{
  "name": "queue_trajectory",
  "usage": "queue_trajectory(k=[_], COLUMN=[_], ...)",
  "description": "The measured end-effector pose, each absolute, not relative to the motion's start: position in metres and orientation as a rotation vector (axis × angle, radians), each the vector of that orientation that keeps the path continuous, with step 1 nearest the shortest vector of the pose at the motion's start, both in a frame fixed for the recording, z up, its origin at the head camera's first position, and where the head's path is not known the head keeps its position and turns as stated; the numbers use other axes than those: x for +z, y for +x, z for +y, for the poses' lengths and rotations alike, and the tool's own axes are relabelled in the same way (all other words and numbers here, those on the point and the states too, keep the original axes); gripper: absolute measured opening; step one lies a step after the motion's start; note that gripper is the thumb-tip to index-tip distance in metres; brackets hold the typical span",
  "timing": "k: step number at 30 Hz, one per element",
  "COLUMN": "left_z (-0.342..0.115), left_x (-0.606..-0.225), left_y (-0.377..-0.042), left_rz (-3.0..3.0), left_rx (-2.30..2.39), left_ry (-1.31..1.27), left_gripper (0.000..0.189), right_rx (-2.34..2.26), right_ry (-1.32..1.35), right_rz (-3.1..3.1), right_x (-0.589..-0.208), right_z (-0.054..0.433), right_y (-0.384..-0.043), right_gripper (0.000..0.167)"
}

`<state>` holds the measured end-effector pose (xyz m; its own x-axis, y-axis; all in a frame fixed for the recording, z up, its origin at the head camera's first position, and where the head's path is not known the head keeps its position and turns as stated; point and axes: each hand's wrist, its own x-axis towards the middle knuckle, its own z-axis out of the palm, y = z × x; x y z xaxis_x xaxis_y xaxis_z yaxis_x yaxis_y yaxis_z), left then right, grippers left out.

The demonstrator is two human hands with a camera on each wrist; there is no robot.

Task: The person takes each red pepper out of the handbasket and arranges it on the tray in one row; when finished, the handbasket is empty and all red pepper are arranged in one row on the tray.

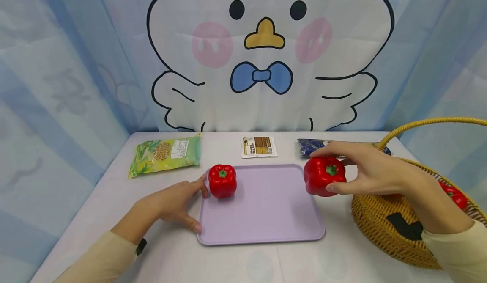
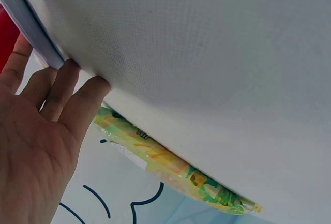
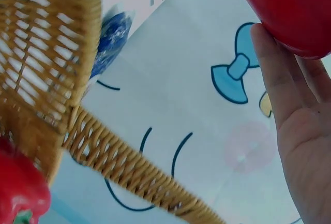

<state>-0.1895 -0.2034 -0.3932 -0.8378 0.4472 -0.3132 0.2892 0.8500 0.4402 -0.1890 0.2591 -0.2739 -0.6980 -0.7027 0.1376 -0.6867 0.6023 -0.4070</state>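
A blue-and-white curtain [image 1: 262,109] printed with one bird hangs behind your white table [image 1: 163,253], where one round woven basket [image 1: 374,228] with an arched handle sits at your right. Centred lies one smooth, round-cornered lavender tray [image 1: 266,207], and beyond it three packets: a green bag [image 1: 165,154], a white pouch [image 1: 258,146], a blue packet [image 1: 306,147]. Your left hand [image 1: 179,198] rests loose fingers against the tray's left rim, near one glossy pepper [image 1: 222,185] standing on it, your right hand [image 1: 374,168] grasps a second pepper [image 1: 321,179] by the tray's right side, and at least one other pepper [image 1: 454,195] shows in the basket.
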Motion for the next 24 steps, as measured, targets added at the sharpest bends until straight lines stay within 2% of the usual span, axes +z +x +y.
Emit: queue_trajectory(k=[8,19,24], left_z=[-0.203,-0.203,-0.202], left_x=[-0.393,-0.391,-0.391], left_y=[-0.19,-0.19,-0.189], left_rz=[2.606,2.617,2.616], left_rx=[0.545,0.536,0.539], left_ry=[0.539,0.569,0.554], left_gripper=[0.083,0.097,0.095], right_rx=[-0.682,-0.804,-0.809], right_ry=[-1.196,-1.229,-1.222], right_rz=[2.757,2.657,2.65], right_x=[-0.279,-0.289,-0.294], right_z=[0.242,0.216,0.206], right_y=[-0.203,-0.216,-0.222], right_gripper=[0.07,0.069,0.072])
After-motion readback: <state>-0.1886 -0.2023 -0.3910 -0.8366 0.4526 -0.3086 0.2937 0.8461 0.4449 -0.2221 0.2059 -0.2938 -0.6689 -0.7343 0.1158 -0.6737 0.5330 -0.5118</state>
